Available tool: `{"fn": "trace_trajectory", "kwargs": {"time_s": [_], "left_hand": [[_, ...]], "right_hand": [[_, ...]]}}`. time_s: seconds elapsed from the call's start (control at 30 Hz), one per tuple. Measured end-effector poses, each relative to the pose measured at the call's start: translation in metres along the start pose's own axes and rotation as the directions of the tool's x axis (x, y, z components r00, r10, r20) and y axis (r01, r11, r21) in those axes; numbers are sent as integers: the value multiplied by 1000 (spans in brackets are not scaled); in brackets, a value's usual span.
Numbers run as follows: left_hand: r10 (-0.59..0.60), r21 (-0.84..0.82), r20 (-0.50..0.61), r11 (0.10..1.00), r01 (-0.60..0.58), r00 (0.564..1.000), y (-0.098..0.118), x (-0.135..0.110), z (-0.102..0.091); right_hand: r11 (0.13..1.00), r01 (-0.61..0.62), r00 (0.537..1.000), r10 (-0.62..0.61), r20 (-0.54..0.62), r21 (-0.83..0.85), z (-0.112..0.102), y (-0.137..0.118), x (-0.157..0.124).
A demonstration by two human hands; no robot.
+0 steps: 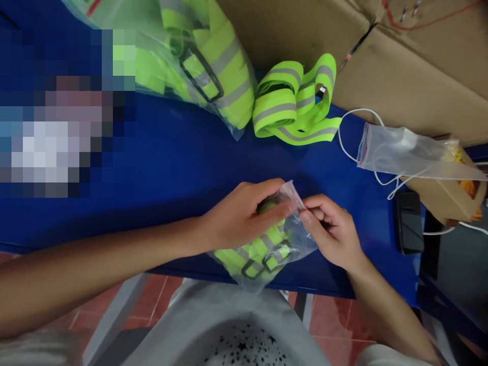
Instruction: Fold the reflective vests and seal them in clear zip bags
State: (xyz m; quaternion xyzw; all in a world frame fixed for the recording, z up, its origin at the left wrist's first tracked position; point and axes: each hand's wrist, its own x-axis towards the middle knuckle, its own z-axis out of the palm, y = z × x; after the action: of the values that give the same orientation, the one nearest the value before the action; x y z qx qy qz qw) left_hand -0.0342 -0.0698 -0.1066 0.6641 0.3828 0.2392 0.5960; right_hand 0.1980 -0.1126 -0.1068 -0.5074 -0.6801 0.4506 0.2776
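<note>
Both my hands hold a small clear plastic bag (267, 254) at the near edge of the blue table (183, 157). Inside it lies a folded neon-yellow reflective strap with black buckles (263, 256). My left hand (240, 216) grips the bag's upper part, fingers curled over it. My right hand (331, 231) pinches the bag's top edge between thumb and fingers.
A loose folded neon-yellow reflective strap (295, 104) lies further back on the table. A large clear bag of the same straps (198, 56) sits behind it to the left. A zip bag with a white charger and cable (400, 152), a black phone (408, 221) and cardboard boxes (400, 61) are at the right.
</note>
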Motion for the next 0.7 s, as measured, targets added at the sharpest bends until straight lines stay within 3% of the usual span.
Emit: {"fn": "trace_trajectory", "kwargs": {"time_s": [0.33,0.53,0.7], "left_hand": [[62,16,1,998,-62,998,-1,-1,1],[169,77,-39,983,-165,985,-3,0,1],[241,147,35,959,-243,970,-7,-1,4]], "right_hand": [[977,107,993,-115,-30,-186,0,1,1],[985,84,996,-85,-1,-147,-2,-3,4],[959,178,984,-177,26,-219,4,-3,3]]}}
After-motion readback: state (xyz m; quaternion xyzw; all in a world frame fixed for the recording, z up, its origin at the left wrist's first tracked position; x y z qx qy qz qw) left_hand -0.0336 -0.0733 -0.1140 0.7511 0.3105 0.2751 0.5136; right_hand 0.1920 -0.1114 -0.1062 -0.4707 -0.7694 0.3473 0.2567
